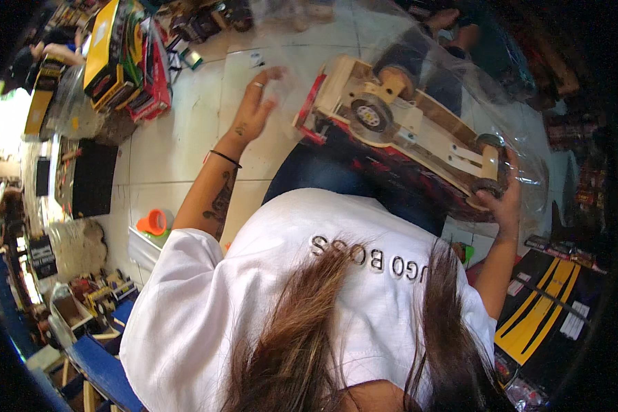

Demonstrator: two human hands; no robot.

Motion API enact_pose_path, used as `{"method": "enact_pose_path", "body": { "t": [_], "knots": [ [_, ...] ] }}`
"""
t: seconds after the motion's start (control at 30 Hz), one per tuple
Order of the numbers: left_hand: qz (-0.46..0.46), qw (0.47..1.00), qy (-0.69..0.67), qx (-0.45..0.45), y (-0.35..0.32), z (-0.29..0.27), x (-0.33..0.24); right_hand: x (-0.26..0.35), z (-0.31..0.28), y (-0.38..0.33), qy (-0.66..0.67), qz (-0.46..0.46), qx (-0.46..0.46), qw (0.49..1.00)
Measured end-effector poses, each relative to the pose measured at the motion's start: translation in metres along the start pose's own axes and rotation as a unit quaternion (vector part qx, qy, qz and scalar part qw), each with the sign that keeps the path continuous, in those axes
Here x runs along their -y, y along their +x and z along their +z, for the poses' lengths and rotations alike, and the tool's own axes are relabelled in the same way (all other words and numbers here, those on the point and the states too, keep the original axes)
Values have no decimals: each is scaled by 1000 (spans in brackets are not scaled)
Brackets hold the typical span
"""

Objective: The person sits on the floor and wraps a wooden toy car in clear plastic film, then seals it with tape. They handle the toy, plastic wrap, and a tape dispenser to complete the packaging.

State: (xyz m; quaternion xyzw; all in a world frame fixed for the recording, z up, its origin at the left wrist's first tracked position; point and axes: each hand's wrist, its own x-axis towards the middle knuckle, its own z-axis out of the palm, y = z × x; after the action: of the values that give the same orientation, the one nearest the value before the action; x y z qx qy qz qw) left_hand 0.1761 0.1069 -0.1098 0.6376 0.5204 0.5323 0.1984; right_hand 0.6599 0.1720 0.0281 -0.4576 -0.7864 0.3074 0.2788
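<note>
A wooden toy truck (419, 127) lies tilted over my lap, its underside with dark wheels turned up and a red part at its left end. Clear plastic film (522, 127) surrounds it like a large bag. My right hand (505, 199) grips the truck's right end by the small wheels, with film around the fingers. Off the truck's left end, my left hand (255, 110) is raised with thumb and fingers apart. Hazy film is close to its fingertips; whether they touch it is unclear.
Yellow and red boxes (113, 58) are stacked at the far left. An orange cup (152, 222) stands on a white surface to my left. Wooden toy vehicles (103, 295) crowd the lower left. A black and yellow package (539, 302) lies at right. Another person's hand (446, 19) shows at the back.
</note>
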Motion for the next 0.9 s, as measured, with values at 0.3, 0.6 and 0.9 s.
{"method": "enact_pose_path", "body": {
  "t": [0.3,0.6,0.9],
  "knots": [
    [-105,982,149,-45,-3,-8,-7,-16,-5,-8,36,-12,0,999],
    [-56,977,-185,-87,38,-25,-23,-20,-10,-10,151,-38,19,988],
    [51,993,-101,-25,161,-44,-116,-27,-39,-19,691,-3,46,721]
  ]
}}
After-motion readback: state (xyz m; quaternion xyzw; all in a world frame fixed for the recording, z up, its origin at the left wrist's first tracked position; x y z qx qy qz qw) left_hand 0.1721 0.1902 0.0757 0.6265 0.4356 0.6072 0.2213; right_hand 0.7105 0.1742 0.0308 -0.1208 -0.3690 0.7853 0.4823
